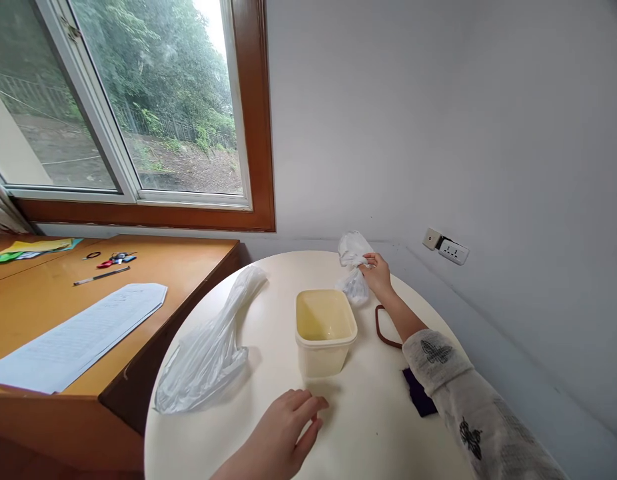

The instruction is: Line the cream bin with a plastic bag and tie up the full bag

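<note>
My right hand (376, 275) reaches to the far side of the round table, its fingers closed on the gathered middle of a white plastic bag (355, 248). What is inside the bag cannot be made out. In front of it stands a pale yellow square plastic container (323, 357), upright, without a lid. My left hand (297, 423) hovers near the container's front side, apart from it, fingers loosely bent and holding nothing. On the left of the table lies a long, crumpled white plastic bag (208, 360).
A brown rounded ring (383, 340) and a dark purple cloth (418, 395) lie under and beside my right forearm on the white table (363, 433). The wooden desk (198, 257) at left carries paper sheets (88, 333), a pen (101, 275) and small items. A wall socket (454, 251) is at right.
</note>
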A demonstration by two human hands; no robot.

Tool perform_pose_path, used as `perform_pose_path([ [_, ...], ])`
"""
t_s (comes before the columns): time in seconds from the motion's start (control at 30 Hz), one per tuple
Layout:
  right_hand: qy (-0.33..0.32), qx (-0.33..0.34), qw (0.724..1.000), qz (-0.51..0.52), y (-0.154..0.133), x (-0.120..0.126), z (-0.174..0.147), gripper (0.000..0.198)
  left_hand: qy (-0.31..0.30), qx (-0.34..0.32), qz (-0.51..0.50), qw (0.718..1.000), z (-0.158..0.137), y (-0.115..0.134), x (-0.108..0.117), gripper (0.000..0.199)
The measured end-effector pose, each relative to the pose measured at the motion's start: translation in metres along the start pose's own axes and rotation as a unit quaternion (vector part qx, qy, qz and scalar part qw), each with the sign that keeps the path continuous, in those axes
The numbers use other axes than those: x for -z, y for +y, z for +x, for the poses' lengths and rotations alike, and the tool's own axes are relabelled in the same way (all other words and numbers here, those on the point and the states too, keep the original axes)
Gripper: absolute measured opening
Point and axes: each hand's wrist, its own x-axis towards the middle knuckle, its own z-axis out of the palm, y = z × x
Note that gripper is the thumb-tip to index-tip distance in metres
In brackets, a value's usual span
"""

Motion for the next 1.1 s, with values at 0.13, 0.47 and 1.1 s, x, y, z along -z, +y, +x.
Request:
perform_pose_path([
  [0.13,0.002,0.000,1.000,-0.002,0.001,0.000,0.000,0.032,-0.009,0.006,0.002,1.000,-0.002,0.000,0.002,0.025],
  [0.47,0.002,-0.001,1.000,-0.004,0.002,-0.001,-0.001,0.033,-0.008,-0.012,0.003,1.000,-0.003,-0.002,-0.002,0.026],
  [1.1,0.023,0.069,0.997,0.031,-0.025,-0.005,-0.008,0.027,0.126,-0.088,-0.004,0.988,-0.006,-0.014,-0.007,0.035],
])
